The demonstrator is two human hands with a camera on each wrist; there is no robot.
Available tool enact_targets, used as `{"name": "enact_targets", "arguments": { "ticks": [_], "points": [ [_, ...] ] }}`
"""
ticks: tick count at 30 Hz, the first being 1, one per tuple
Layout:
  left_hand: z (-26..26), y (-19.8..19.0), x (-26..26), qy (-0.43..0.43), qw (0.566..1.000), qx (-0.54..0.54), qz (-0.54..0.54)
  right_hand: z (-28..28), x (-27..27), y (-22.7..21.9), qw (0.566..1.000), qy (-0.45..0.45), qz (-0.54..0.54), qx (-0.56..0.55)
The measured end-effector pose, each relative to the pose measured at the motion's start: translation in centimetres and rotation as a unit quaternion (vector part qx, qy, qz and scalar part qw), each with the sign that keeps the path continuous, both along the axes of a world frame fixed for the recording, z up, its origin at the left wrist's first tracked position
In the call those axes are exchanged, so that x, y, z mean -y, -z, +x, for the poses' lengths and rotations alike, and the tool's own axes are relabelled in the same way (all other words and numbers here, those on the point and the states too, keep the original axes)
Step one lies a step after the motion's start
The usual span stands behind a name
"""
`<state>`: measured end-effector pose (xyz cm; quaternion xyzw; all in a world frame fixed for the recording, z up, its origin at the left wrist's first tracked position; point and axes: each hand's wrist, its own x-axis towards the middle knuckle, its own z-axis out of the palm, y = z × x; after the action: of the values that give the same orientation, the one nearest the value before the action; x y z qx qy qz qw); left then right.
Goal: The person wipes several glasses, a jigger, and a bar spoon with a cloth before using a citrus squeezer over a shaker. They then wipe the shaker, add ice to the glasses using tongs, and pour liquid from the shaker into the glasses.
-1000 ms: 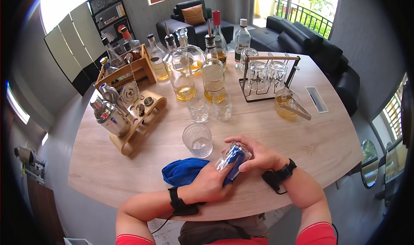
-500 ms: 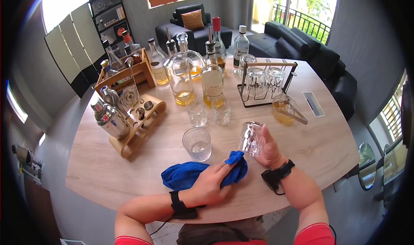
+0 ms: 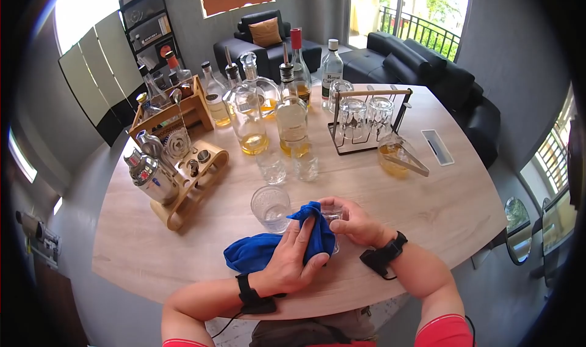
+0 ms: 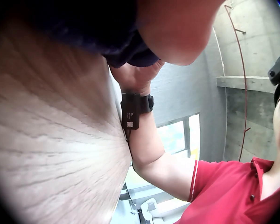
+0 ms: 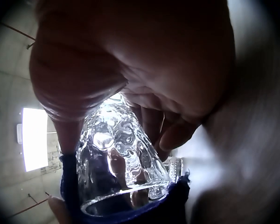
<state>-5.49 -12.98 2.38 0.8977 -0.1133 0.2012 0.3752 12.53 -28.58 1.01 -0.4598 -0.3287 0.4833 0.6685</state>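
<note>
The left hand [image 3: 293, 258] holds a bunched blue cloth [image 3: 318, 240] against a clear glass [image 3: 336, 215], two fingers lying along the cloth. Gripping that glass from its other side is the right hand [image 3: 360, 226]. In the right wrist view the patterned glass [image 5: 126, 144] lies under the right hand [image 5: 130, 60], with blue cloth [image 5: 177, 200] around its rim. The rest of the cloth lies on the table to the left, beside a standing patterned tumbler [image 3: 271, 209]. Close up in the left wrist view are dark cloth [image 4: 93, 32] and part of a hand.
Two small glasses [image 3: 305, 168] stand behind the tumbler, with several bottles [image 3: 247, 121] farther back. At left are a metal shaker [image 3: 149, 176] and wooden stand [image 3: 177, 215]. A glass rack [image 3: 357, 148] and an amber-filled vessel with tongs [image 3: 394, 164] stand at right.
Half a second ago the glass was apart from the cloth, farther right and back; it is now against the cloth. The right hand has moved left with it. Both hands meet again.
</note>
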Motion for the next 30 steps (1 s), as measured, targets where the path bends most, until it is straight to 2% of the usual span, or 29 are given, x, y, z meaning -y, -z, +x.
{"name": "enact_targets", "arguments": {
  "ticks": [3,5,6,8,11,15,17,18,20,23,26,28,30],
  "points": [
    [0.1,0.0,0.2,-0.012,1.0,-0.005,-0.024,0.2,0.1,-0.1,1.0,-0.011,0.006,-0.009],
    [0.1,0.2,0.2,-0.016,0.99,-0.044,-0.131,0.1,0.1,0.4,0.995,-0.029,0.059,-0.081],
    [0.2,0.3,0.1,-0.016,0.99,-0.043,-0.13,0.0,0.3,0.6,0.995,-0.029,0.06,-0.08],
    [0.5,0.5,0.0,-0.012,0.985,-0.065,-0.162,-0.1,0.5,0.4,0.985,-0.012,0.076,-0.156],
    [0.4,0.1,0.1,-0.046,0.991,-0.076,-0.098,0.3,0.6,0.7,0.976,-0.008,0.086,-0.199],
    [0.1,-0.6,0.5,-0.069,0.982,-0.121,-0.13,0.6,0.8,0.7,0.974,0.008,0.08,-0.211],
    [0.1,-0.5,0.4,-0.092,0.961,-0.193,-0.175,0.5,1.0,-0.3,0.968,-0.006,0.107,-0.229],
    [0.2,-0.6,0.4,-0.091,0.961,-0.193,-0.176,0.6,1.0,-0.2,0.968,-0.004,0.105,-0.228],
    [0.5,-1.1,0.4,-0.084,0.964,-0.168,-0.189,0.7,0.9,0.1,0.971,-0.062,0.123,-0.194],
    [0.6,0.5,0.0,-0.083,0.953,-0.181,-0.226,0.6,0.9,-0.5,0.978,-0.084,0.113,-0.156],
    [0.9,1.0,0.0,-0.072,0.94,-0.176,-0.282,0.8,1.1,-0.7,0.982,-0.057,0.111,-0.139],
    [0.8,0.4,0.3,-0.081,0.939,-0.19,-0.276,1.1,1.4,-1.2,0.985,-0.038,0.108,-0.127],
    [0.8,-0.1,0.5,-0.091,0.937,-0.203,-0.271,1.6,1.6,-2.3,0.971,0.088,0.18,-0.128]
  ]
}}
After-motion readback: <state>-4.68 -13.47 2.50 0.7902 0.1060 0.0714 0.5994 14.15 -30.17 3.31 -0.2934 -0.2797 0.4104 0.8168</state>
